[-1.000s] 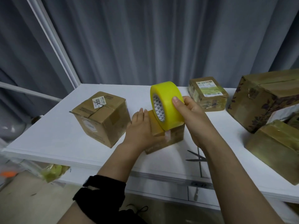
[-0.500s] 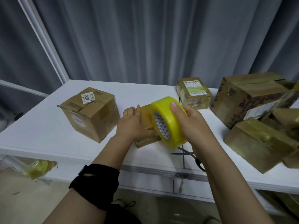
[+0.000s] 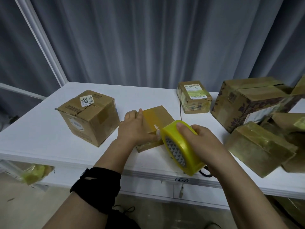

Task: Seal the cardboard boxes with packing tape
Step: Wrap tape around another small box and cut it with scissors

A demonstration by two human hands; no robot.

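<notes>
Right hand (image 3: 203, 142) grips glossy yellow tape roll (image 3: 189, 158).

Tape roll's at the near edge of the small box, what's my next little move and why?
Probably pull the tape roll down over the near side of the small box. A strip already covers its top, the right hand grips the roll at that edge, and the left hand presses the box.
</notes>
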